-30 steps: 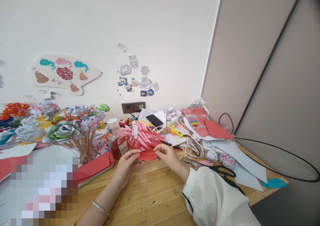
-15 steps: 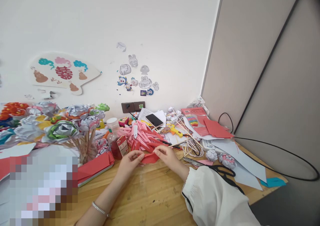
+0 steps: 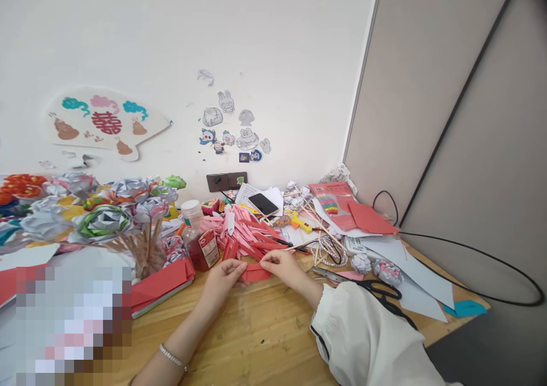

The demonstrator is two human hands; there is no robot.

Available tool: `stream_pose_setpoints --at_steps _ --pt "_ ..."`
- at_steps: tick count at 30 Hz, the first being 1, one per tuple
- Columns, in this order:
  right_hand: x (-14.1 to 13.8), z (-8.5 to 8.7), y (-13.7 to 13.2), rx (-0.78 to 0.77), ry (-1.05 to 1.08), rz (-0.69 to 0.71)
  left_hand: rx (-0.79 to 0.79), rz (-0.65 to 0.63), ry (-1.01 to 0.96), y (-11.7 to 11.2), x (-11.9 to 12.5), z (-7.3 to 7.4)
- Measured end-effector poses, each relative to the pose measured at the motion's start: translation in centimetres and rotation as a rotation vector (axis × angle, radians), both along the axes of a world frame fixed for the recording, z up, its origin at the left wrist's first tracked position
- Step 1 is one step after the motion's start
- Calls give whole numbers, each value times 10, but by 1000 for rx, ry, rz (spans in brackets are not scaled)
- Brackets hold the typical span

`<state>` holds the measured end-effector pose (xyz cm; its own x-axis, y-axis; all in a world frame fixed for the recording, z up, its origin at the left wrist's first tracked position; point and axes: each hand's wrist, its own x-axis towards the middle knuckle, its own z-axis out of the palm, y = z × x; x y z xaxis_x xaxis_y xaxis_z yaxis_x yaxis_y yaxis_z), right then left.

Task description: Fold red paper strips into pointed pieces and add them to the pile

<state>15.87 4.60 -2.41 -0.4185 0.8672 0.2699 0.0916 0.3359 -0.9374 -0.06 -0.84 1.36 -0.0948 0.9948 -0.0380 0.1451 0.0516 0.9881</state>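
Note:
A small folded red paper piece [image 3: 255,272] lies low on the wooden table [image 3: 256,334] between my hands. My left hand [image 3: 221,280] pinches its left end, fingers closed on the paper. My right hand [image 3: 285,267], in a white sleeve, pinches the right end and top edge. Just behind them lies a heap of folded pink and red paper strips [image 3: 245,235].
A red-labelled bottle [image 3: 197,239] stands left of the heap, beside paper flowers on sticks [image 3: 106,218] and a stack of red paper sheets [image 3: 160,286]. Black scissors [image 3: 382,295], a bead string [image 3: 329,249], a phone [image 3: 264,204], a glue gun [image 3: 299,222] and loose papers lie to the right. A black cable [image 3: 491,260] loops at the right edge.
Both hands have lowered the red paper piece toward the table and pressed it flatter. The view has shifted slightly upward.

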Motion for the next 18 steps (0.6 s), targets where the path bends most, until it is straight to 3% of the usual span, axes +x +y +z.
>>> stream_pose_setpoints --at_steps 13,18 --pt "-2 4 -6 41 -30 -67 10 -33 4 -1 5 -5" --pt "-4 7 -12 77 -61 -64 61 -50 113 -2 5 -5"
